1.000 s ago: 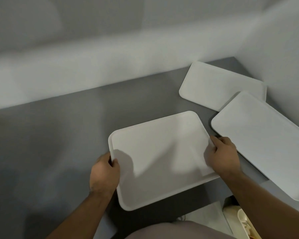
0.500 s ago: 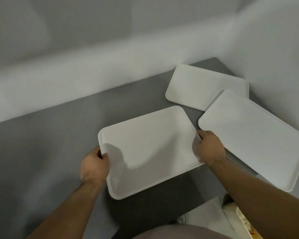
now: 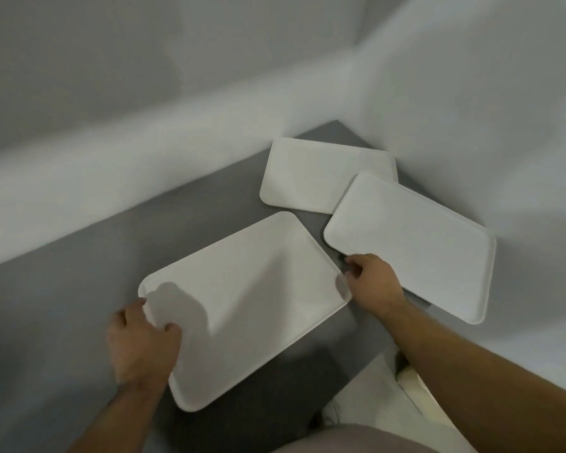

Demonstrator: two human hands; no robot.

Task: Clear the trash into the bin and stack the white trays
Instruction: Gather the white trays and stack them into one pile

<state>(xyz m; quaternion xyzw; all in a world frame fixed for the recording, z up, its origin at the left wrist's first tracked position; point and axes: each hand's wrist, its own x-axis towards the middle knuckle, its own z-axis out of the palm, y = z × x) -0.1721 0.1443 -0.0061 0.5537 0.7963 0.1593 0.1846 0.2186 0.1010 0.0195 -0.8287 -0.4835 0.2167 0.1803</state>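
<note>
Head view: left hand (image 3: 141,344) and right hand (image 3: 373,284) each close a grip on the near white tray (image 3: 242,302), flat on the grey table (image 3: 79,289). Just beyond the right grip, the overlapping tray (image 3: 415,240) could snag its corner.

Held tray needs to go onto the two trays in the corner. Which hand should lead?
Right, probably. The right hand grips the held tray at the edge nearest the overlapping tray and the corner tray. The left hand holds the far edge, better suited to pushing from behind.
</note>
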